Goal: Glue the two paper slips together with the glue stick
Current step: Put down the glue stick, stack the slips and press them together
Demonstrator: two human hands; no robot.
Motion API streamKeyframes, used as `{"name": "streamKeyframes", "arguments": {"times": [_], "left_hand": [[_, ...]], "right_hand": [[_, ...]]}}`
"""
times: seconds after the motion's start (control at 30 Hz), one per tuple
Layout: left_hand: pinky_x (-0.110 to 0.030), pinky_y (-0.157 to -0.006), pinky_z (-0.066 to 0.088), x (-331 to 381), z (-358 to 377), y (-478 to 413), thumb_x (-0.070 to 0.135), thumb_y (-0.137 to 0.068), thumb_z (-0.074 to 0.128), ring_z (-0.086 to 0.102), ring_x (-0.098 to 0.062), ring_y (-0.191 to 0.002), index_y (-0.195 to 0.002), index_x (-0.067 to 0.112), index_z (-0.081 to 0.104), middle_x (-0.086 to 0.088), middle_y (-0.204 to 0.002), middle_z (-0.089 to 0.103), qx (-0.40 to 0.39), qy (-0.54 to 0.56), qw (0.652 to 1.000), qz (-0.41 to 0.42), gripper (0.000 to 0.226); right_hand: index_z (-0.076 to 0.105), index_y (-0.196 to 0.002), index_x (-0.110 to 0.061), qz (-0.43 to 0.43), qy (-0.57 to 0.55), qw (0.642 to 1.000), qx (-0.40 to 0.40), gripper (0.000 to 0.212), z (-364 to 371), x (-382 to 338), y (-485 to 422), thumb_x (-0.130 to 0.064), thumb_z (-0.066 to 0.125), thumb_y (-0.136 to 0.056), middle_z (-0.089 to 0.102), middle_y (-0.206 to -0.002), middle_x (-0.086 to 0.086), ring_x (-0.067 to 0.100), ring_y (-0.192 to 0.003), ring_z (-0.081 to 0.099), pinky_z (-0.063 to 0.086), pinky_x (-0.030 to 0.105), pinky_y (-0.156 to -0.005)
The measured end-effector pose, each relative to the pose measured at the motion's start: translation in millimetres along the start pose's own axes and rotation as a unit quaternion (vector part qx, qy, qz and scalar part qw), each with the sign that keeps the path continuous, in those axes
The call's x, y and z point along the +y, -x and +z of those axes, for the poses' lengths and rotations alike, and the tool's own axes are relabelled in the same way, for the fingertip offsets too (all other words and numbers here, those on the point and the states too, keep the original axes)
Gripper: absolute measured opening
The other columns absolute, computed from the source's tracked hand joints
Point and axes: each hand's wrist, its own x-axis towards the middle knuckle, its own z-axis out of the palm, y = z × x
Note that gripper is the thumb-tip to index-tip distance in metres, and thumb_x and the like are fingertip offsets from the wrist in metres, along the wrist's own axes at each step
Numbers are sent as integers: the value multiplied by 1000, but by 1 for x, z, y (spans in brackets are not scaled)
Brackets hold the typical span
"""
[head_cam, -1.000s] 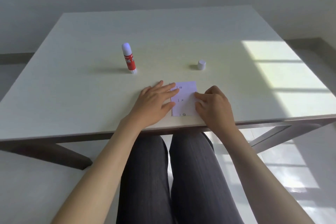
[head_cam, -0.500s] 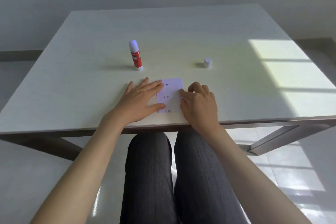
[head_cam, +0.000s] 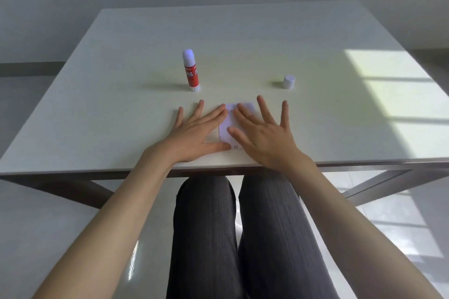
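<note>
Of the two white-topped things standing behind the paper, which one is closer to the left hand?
The glue stick, the tall one with the red label. It stands just beyond the left hand; the short white cap stands apart, beyond the right hand.

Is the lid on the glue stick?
No, the glue stick stands upright with its white glue tip bare, and its small white cap sits apart on the table to the right.

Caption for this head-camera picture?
Both hands, left and right, press paper slips flat; glue stick stands uncapped.
</note>
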Motion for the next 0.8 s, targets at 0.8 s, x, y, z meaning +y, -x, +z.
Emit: {"name": "streamKeyframes", "arguments": {"times": [0.8], "left_hand": [[-55, -111, -15, 1, -7, -8, 68, -77, 45, -21, -22, -144, -148, 30, -6, 17, -157, -13, -24, -39, 999, 5, 95]], "right_hand": [[1, -149, -35, -51, -19, 998, 4, 87, 10, -19, 46, -79, -4, -74, 0, -158, -19, 14, -145, -19, -28, 48, -107]]}}
